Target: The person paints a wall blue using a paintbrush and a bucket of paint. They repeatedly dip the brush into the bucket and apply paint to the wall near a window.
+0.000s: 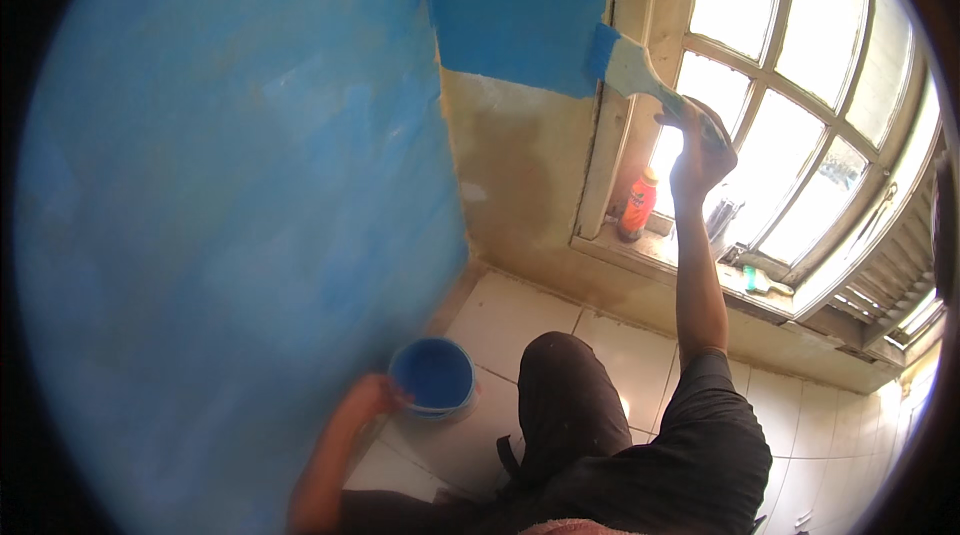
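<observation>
My right hand (701,145) grips the handle of a wide paintbrush (634,70), its bristles coated blue. The bristles lie at the right edge of the blue-painted wall section (525,10), beside the window frame. Below that section the wall is bare beige plaster (517,160). Low at the left, my left hand (379,396) holds the rim of a round bucket (433,377) with blue paint inside; some of its fingers are hidden.
A large blue wall (262,182) rises on the left. On the windowsill (607,239) stand a red-orange bottle (637,206) and a clear container (724,216); a smaller brush with green on it (765,281) lies farther right. White tiles (525,302) cover the floor.
</observation>
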The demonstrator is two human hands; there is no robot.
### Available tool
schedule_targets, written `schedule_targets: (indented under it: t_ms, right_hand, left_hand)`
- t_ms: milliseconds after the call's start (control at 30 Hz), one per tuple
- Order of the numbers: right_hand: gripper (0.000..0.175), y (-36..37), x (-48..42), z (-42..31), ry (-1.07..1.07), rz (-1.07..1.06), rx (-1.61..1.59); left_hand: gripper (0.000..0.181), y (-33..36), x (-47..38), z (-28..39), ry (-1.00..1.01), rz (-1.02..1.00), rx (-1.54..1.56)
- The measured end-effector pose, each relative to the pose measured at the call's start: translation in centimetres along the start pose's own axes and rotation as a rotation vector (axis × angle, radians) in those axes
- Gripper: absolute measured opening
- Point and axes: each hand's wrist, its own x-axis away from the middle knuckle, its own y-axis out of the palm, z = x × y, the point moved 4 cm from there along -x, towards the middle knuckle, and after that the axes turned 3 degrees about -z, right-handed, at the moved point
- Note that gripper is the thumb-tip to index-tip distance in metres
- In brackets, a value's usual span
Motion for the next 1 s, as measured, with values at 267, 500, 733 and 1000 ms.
schedule_targets:
  t_ms: [267,500,733,1000]
  right_hand:
    - [0.022,1.9,-2.1,1.0,0.017,0.017,0.035]
    - [0.021,0.3,-2.4,0.3,-0.046,0.041,0.091]
    - [0.020,-1.3,-1.8,0.7,-0.059,0.068,0.059]
    - [0.024,3.3,0.9,-0.6,0.086,-0.080,-0.196]
  left_hand:
    - [0.027,2.3,4.3,4.6,0.029,0.001,0.090]
    - [0.027,1.9,3.9,3.6,0.061,-0.009,0.069]
    - [0.027,2.1,3.7,3.6,0.048,-0.051,0.055]
    - [0.025,0.4,-0.4,-0.1,0.195,-0.043,-0.377]
